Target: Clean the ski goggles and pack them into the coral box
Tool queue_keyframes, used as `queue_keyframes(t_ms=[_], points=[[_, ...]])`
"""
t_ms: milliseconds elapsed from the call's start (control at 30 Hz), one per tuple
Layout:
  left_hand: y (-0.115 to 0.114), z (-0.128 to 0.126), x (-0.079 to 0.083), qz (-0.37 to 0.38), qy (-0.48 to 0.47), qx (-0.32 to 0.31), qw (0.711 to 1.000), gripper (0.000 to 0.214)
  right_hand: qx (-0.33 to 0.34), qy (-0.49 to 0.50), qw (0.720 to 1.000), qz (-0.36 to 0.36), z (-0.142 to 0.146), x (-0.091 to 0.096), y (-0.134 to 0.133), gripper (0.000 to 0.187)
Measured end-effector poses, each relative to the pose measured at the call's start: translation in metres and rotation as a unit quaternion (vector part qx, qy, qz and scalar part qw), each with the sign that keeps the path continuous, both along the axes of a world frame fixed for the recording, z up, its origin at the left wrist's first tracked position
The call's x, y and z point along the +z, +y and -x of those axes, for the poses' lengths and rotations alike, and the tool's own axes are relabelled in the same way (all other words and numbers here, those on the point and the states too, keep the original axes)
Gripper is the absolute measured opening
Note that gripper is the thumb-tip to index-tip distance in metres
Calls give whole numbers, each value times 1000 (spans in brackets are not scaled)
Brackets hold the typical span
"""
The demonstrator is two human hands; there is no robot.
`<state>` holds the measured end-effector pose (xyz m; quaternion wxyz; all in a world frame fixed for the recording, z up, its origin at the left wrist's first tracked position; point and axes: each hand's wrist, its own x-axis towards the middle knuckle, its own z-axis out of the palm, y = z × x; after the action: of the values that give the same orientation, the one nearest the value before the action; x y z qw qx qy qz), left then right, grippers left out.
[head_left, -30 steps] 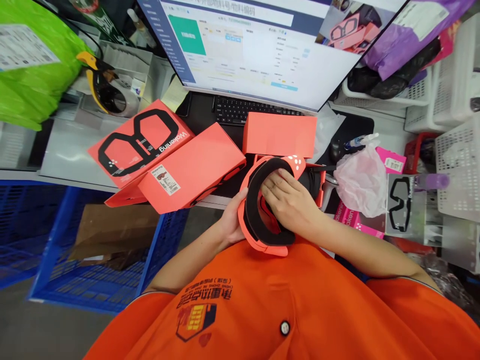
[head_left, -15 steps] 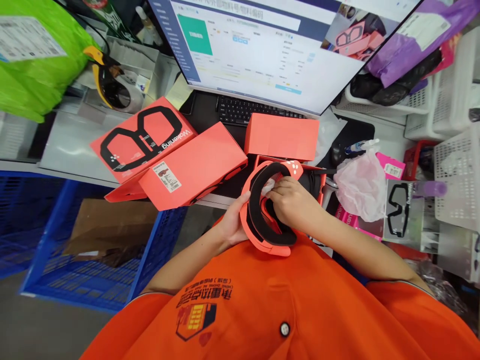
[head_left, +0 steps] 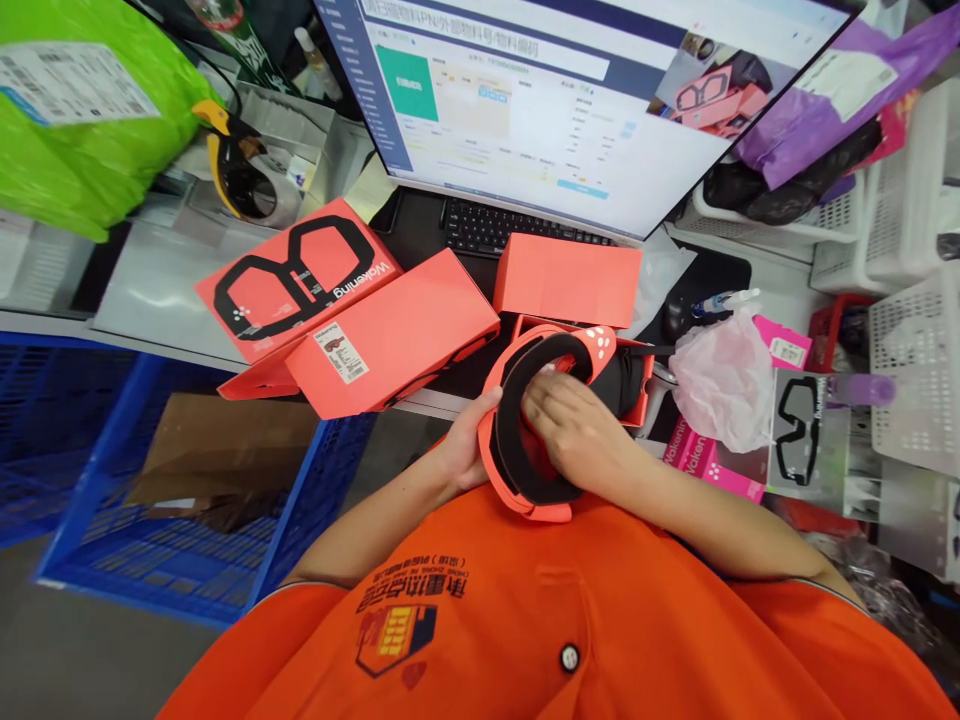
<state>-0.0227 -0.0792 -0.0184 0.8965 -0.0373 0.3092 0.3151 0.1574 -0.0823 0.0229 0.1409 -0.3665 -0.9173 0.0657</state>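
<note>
Coral ski goggles (head_left: 511,418) with a black foam lining are tilted in front of my chest, their inner side facing up. My left hand (head_left: 466,442) grips the frame at its left side, thumb on the rim. Inside the goggles, my right hand (head_left: 571,420) presses its bunched fingers against the inner lens. A small bit of white cloth (head_left: 549,369) peeks out at those fingertips; the rest is hidden under the hand. Just behind the goggles stands an open coral box (head_left: 642,400) with something black in it.
Two coral boxes, one a printed carton (head_left: 300,270) and one a labelled carton (head_left: 405,325), lie left; a coral lid (head_left: 568,280) stands before the keyboard (head_left: 487,228) and monitor (head_left: 480,130). A pink plastic bag (head_left: 718,375) sits right. Blue crates (head_left: 281,530) are below left.
My right hand has shifted slightly left and deeper into the goggles, covering more of the white cloth. The goggles have turned a little in my hands. The view has moved slightly.
</note>
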Motion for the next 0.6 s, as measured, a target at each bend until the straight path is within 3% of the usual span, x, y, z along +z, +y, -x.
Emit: queue_keyframes(t_ms=[133,267,433,533,600], points=[[1,-3,-2,-19,-10,-14,1000,33,-138,-70,988,4,4,-2,-1,40],[1,-4,-1,-10,-13,-20,1000,28,-200,-96,975,-25,10,-4,-4,39],[2,-6,3,-53,-3,-11,999,33,-167,-81,983,-18,4,-6,10,33],[9,-7,9,-148,42,-17,988,47,-115,46,992,-24,-1,-1,23,27],[18,-6,17,-263,120,-12,957,54,-123,166,978,-23,-1,2,29,18]])
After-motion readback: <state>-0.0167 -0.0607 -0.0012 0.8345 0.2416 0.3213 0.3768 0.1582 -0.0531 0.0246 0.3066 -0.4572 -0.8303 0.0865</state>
